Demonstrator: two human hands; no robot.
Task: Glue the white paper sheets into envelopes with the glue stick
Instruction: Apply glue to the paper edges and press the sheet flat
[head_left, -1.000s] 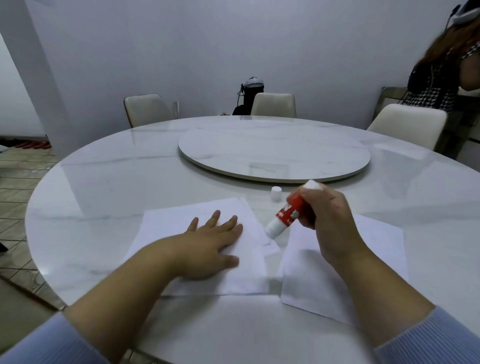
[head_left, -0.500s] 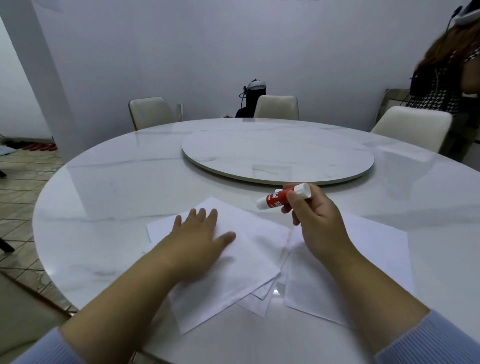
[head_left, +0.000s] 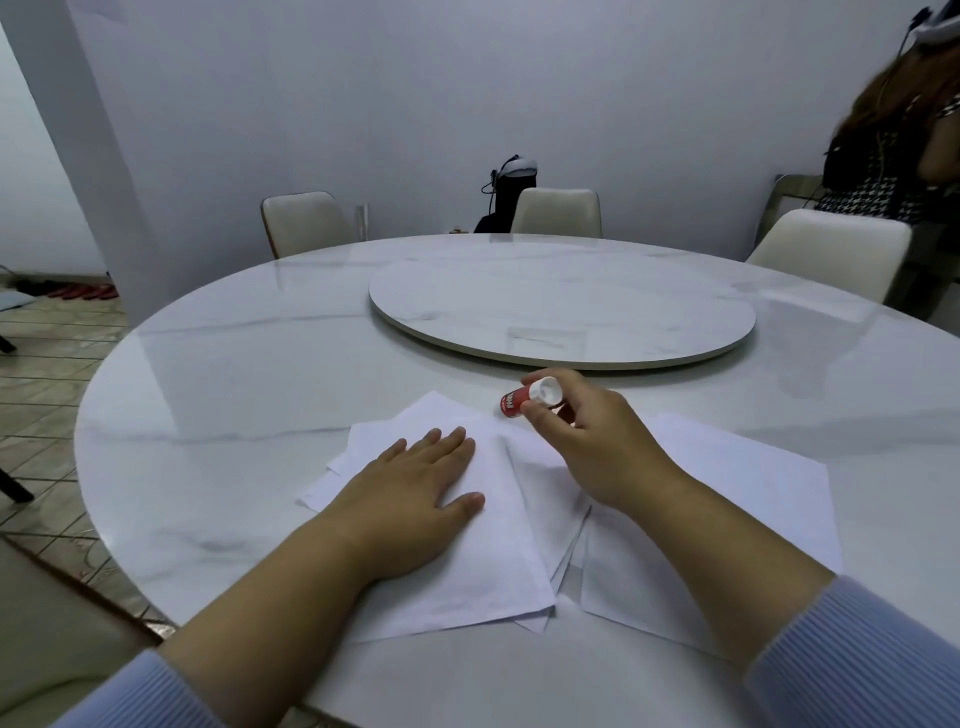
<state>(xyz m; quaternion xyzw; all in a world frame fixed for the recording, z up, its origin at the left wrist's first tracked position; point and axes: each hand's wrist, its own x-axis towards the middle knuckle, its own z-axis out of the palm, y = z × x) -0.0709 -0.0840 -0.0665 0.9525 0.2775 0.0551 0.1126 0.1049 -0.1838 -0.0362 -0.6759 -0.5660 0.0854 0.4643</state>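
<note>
Head: glue stick (head_left: 524, 401) in right hand (head_left: 587, 441) (fingertip-gripped)

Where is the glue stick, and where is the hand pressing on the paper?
glue stick (head_left: 514, 404), head view, on its red label.
left hand (head_left: 415, 480), head view, on the back of the hand lying flat on the paper.

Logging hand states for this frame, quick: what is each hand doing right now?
Left hand: open, flat on the folded paper.
Right hand: closed on the glue stick.
</note>
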